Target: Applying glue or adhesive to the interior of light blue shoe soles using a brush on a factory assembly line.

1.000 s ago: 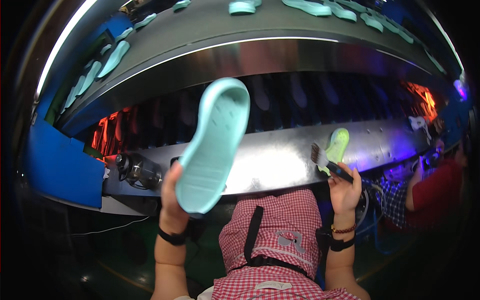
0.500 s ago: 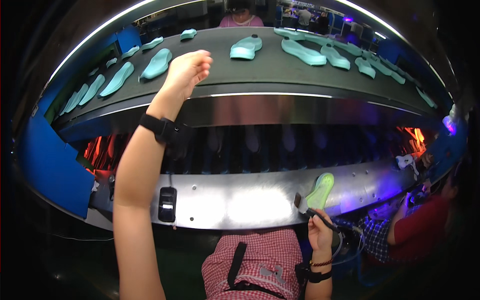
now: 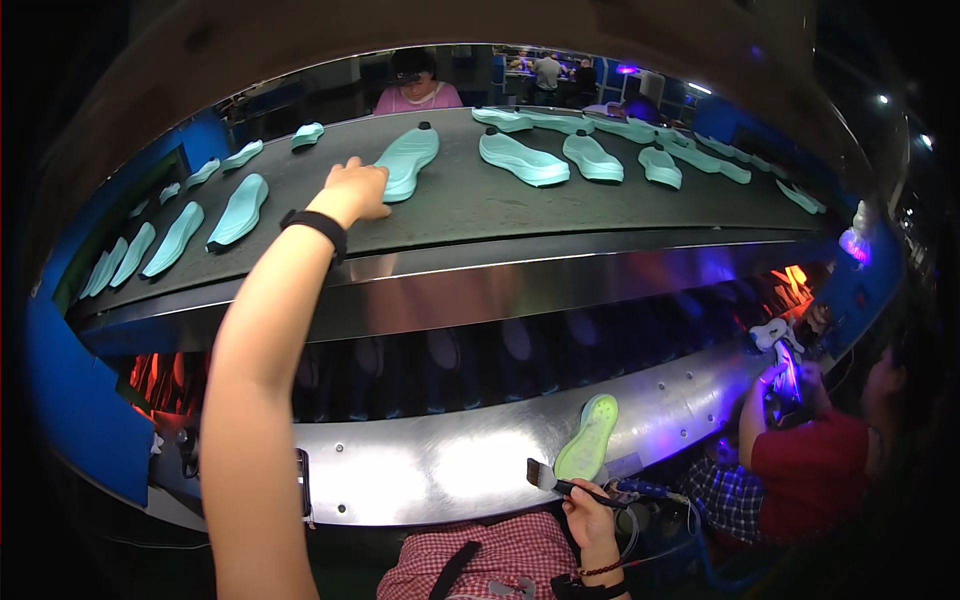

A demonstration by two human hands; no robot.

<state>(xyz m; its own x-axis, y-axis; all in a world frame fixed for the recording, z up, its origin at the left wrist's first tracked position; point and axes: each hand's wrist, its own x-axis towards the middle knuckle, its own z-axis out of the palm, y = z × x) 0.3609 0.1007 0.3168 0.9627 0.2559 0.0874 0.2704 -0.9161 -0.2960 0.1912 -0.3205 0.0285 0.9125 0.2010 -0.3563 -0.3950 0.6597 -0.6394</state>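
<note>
My left hand [image 3: 356,190] reaches over the dark belt, its thumb and fingers closed at the near edge of a turquoise shoe sole [image 3: 410,160] with a black piece at its far tip. Low in the picture, my right hand [image 3: 590,515] holds a flat brush [image 3: 545,476] by its dark handle, bristles toward the left. A thin clear tube runs beside the handle. Just beyond the brush a yellow-green shoe sole [image 3: 588,440] lies on the metal ledge [image 3: 385,465], its near end close to the right hand.
More turquoise soles [image 3: 523,160] lie on the belt [image 3: 320,235] to both sides. Orange glow shows at both ends of the dark opening below it. A co-worker in a red top [image 3: 815,470] works at the right; another person [image 3: 415,85] is across the belt. A black device [image 3: 304,485] sits by my left arm.
My left hand has come from above the belt to the turquoise sole, which now looks more stretched out. The view has shifted. My right hand keeps the brush.
</note>
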